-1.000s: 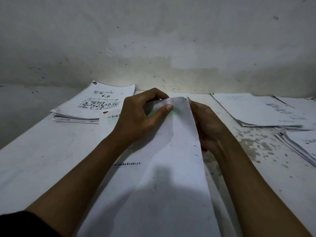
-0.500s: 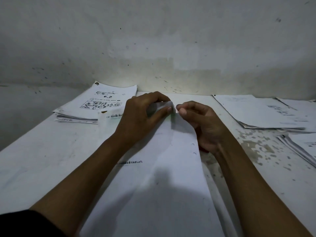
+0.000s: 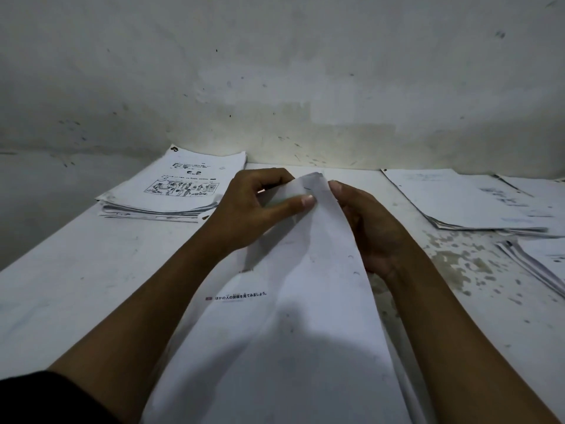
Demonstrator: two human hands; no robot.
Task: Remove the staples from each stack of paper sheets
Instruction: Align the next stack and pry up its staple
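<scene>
- Your left hand (image 3: 256, 206) pinches the stapled stack (image 3: 293, 301) just left of the staple (image 3: 307, 188).
- Right hand (image 3: 367, 228) grips its right edge.
- Risk: a hard yank tears that corner.

The stack of paper sheets (image 3: 293, 332) is thin matt white paper, softly creased, with a small dark staple (image 3: 306, 188) near its far corner. Beside it, the surface (image 3: 76, 286) looks matt white, scuffed, its coating flaked into blotches. Behind it, the wall (image 3: 275, 71) is rough, stained plaster.
</scene>
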